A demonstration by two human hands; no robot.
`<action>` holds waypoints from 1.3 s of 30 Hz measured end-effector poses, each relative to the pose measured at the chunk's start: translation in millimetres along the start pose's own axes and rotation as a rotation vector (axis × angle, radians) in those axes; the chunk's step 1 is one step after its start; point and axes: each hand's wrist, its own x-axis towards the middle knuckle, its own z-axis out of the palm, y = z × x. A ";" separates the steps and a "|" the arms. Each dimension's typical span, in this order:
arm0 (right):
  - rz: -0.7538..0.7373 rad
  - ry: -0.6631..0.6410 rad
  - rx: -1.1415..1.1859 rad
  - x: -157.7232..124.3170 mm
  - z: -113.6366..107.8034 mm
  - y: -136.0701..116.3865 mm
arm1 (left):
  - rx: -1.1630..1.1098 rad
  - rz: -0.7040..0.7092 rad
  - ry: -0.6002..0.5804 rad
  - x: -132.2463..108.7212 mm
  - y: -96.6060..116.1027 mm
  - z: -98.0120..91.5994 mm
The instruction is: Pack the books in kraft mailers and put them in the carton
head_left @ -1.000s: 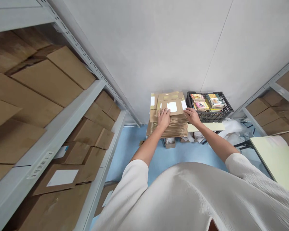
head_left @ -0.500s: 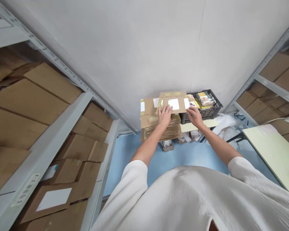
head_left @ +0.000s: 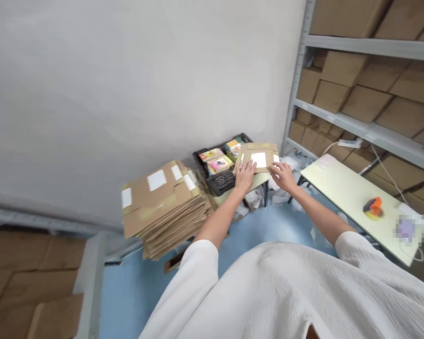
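Note:
A flattened cardboard box with white labels and yellowish tape is held out in front of me. My left hand grips its near left edge, fingers lying over the top. At the near right corner, my right hand pinches the board beside a small white label. The box overlaps the right end of a black plastic crate with books in it. Left of the crate rises a tall stack of flattened cardboard boxes, apart from both hands.
To the right stands a pale table with an orange tape dispenser and a cable. Metal shelves packed with boxes line the right side; another shelf is at lower left. Crumpled paper litters the blue floor.
My view has turned right. The flattened box, in both hands, has moved off the stack, past the crate's books to its right end. The stack's top is now uncovered.

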 end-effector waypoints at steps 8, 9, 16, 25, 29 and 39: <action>0.201 -0.130 -0.149 -110.5 -77.9 130.8 | -0.177 0.308 -0.125 85.1 152.7 101.1; 0.236 -0.144 -0.162 -123.9 -85.5 142.0 | -0.195 0.343 -0.148 93.4 168.1 112.1; 0.477 -0.179 -0.220 -192.6 -113.6 195.2 | -0.246 0.548 -0.279 141.7 250.0 178.6; 0.700 -0.223 -0.308 -215.5 -108.0 254.5 | -0.355 0.786 -0.343 222.4 303.4 258.6; 0.819 -0.241 -0.341 -200.9 -96.5 286.7 | -0.379 0.889 -0.376 275.4 315.5 293.1; 1.060 -0.326 -0.318 -170.9 -44.4 325.1 | -0.395 0.978 -0.550 345.0 322.2 361.4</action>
